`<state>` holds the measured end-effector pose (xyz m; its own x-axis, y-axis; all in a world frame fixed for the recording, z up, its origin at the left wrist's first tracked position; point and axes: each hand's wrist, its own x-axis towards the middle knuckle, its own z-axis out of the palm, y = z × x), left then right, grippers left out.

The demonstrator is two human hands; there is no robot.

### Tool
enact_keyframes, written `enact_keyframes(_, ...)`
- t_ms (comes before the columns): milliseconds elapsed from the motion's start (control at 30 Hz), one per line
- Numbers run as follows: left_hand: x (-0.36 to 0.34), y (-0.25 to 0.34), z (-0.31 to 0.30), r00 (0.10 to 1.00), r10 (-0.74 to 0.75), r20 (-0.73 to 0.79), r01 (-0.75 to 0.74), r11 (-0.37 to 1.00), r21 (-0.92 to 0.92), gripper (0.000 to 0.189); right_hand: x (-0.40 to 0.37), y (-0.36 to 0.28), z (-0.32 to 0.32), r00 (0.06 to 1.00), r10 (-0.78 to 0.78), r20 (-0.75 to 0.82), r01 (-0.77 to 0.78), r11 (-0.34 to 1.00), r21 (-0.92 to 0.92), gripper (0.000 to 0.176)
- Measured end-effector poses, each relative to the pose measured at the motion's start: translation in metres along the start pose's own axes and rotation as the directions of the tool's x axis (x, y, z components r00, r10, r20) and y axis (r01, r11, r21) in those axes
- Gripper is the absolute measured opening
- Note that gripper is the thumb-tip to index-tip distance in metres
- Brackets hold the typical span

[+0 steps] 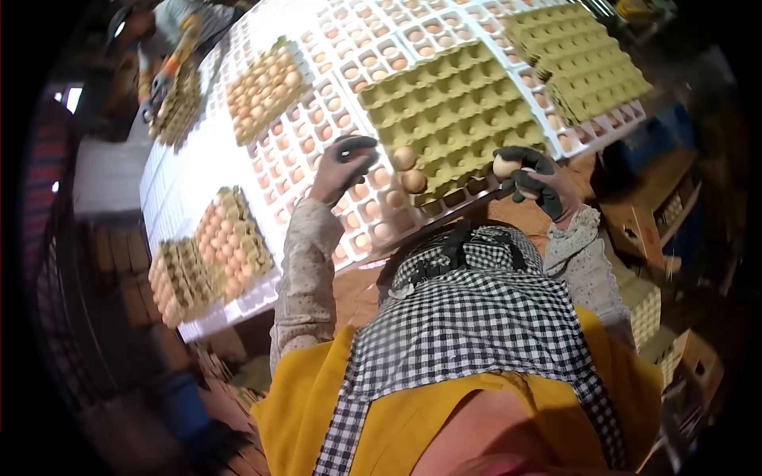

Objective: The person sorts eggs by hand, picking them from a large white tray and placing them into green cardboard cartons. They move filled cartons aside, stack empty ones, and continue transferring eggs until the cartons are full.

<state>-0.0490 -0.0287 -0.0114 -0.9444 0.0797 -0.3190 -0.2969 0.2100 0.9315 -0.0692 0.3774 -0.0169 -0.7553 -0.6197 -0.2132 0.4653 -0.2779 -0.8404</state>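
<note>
1. Judging from its look, the egg (505, 165) is light and rigid but brittle. Its smooth shell could slide on a glove, so it is best cupped around the broad middle, never pinched at the tips.
2. That egg sits at the 3 o'clock side of the view, just off the near right corner of the cardboard egg tray (452, 103).
3. The right hand (538, 184) wears a dark-palmed glove, and its fingers are curled closed around the egg. A second pale, rounded shape shows lower in the palm (possibly another egg, too blurred to be sure).
4. The left hand (345, 163), gloved too, hovers near the centre with its fingers bent downward over the white plastic grid (290, 147). I cannot tell whether it grips anything or is only half closed.
5. Two brown eggs (409, 169) already rest in the tray's near left corner, between the two hands. The tray's other cups look bare.
6. The grid holds many eggs in its cells. The tray lies on top of it, toward 12 o'clock from the person's checked apron (476, 317).
7. Filled tray stacks (208, 258) stand at 9 o'clock, and another full tray (266, 87) lies at 11 o'clock. Empty trays (579, 63) are piled at 1 o'clock.
8. A co-worker's gloved hand (155, 91) is at a further stack at far 10 o'clock, well apart.
</note>
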Motion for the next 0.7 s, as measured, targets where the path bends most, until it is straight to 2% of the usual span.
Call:
enact_keyframes(33, -0.003, 0.01, 0.015, 0.986, 0.162, -0.039, -0.123, 0.863, 0.489, 0.031, 0.004, 0.001, 0.006, 0.998, 0.062, 0.028, -0.06, 0.996, -0.064, 0.044)
enact_keyframes(67, -0.004, 0.026, 0.032, 0.952, 0.305, 0.011, -0.167, 0.491, 0.855, 0.027, 0.011, 0.005, 0.014, 0.989, 0.141, 0.044, -0.13, 0.973, -0.191, 0.047)
enact_keyframes(100, 0.0, 0.036, 0.045, 0.976, 0.213, 0.046, -0.134, 0.421, 0.897, 0.027, 0.019, 0.018, 0.022, 0.999, -0.045, 0.03, 0.054, 0.881, -0.47, 0.048)
enact_keyframes(133, 0.006, 0.043, 0.054, 0.991, 0.114, 0.072, -0.107, 0.346, 0.932, 0.027, 0.028, 0.031, 0.029, 0.97, -0.229, 0.077, 0.217, 0.681, -0.7, 0.048)
enact_keyframes(167, 0.013, 0.047, 0.059, 0.993, 0.065, 0.1, -0.113, 0.261, 0.959, 0.027, 0.028, 0.011, 0.056, 0.98, -0.183, 0.077, 0.152, 0.443, -0.884, 0.049)
enact_keyframes(200, 0.022, 0.049, 0.061, 0.992, 0.015, 0.124, -0.125, 0.175, 0.977, 0.027, 0.032, 0.006, 0.072, 0.979, -0.184, 0.092, 0.147, 0.312, -0.939, 0.05)
enact_keyframes(233, 0.043, 0.006, 0.054, 0.985, 0.092, 0.143, -0.154, 0.126, 0.98, 0.028, 0.037, 0.007, 0.084, 0.977, -0.183, 0.109, 0.142, 0.182, -0.973, 0.051)
enact_keyframes(267, 0.034, 0.021, 0.063, 0.987, 0.081, 0.139, -0.142, 0.042, 0.989, 0.026, 0.042, 0.01, 0.092, 0.975, -0.179, 0.128, 0.139, 0.051, -0.989, 0.052)
enact_keyframes(300, 0.027, 0.034, 0.067, 0.992, 0.068, 0.111, -0.113, 0.032, 0.993, 0.025, 0.051, 0.03, 0.086, 0.949, -0.245, 0.199, 0.192, -0.053, -0.98, 0.057)
enact_keyframes(333, 0.019, 0.039, 0.066, 0.995, 0.056, 0.081, -0.082, 0.023, 0.996, 0.025, 0.057, 0.031, 0.093, 0.96, -0.205, 0.19, 0.17, -0.112, -0.979, 0.059)
enact_keyframes(400, -0.001, 0.019, 0.055, 0.959, 0.229, -0.168, 0.086, 0.329, 0.94, 0.03, 0.074, 0.034, 0.112, 0.974, -0.122, 0.19, 0.158, -0.238, -0.958, 0.065)
enact_keyframes(433, -0.027, 0.012, 0.053, 0.887, 0.325, -0.328, 0.079, 0.594, 0.801, 0.041, 0.071, 0.033, 0.118, 0.958, -0.14, 0.252, 0.207, -0.274, -0.939, 0.065)
enact_keyframes(467, -0.05, -0.003, 0.053, 0.835, 0.314, -0.451, 0.125, 0.69, 0.713, 0.044, 0.081, 0.061, 0.101, 0.888, -0.242, 0.391, 0.288, -0.369, -0.884, 0.063)
enact_keyframes(500, -0.073, -0.032, 0.055, 0.851, 0.184, -0.492, 0.035, 0.915, 0.403, 0.042, 0.089, 0.068, 0.111, 0.932, -0.171, 0.319, 0.23, -0.4, -0.887, 0.06)
enact_keyframes(533, -0.098, -0.064, 0.06, 0.869, 0.062, -0.49, -0.06, 0.998, 0.02, 0.041, 0.094, 0.069, 0.12, 0.966, -0.099, 0.239, 0.172, -0.445, -0.879, 0.058)
enact_keyframes(600, -0.161, -0.095, 0.075, 0.848, -0.038, -0.528, -0.056, 0.985, -0.16, 0.04, 0.095, 0.047, 0.132, 0.961, -0.049, 0.271, 0.236, -0.358, -0.903, 0.057)
enact_keyframes(633, -0.191, -0.111, 0.073, 0.82, -0.063, -0.569, 0.025, 0.997, -0.074, 0.039, 0.1, 0.043, 0.12, 0.913, -0.142, 0.383, 0.34, -0.258, -0.904, 0.047)
enact_keyframes(667, -0.219, -0.134, 0.065, 0.795, -0.079, -0.601, 0.108, 0.994, 0.012, 0.037, 0.1, 0.038, 0.122, 0.948, -0.109, 0.3, 0.281, -0.159, -0.946, 0.05)
enact_keyframes(700, -0.245, -0.158, 0.061, 0.694, -0.167, -0.701, 0.031, 0.979, -0.202, 0.036, 0.097, 0.033, 0.112, 0.948, -0.147, 0.281, 0.269, -0.099, -0.958, 0.053)
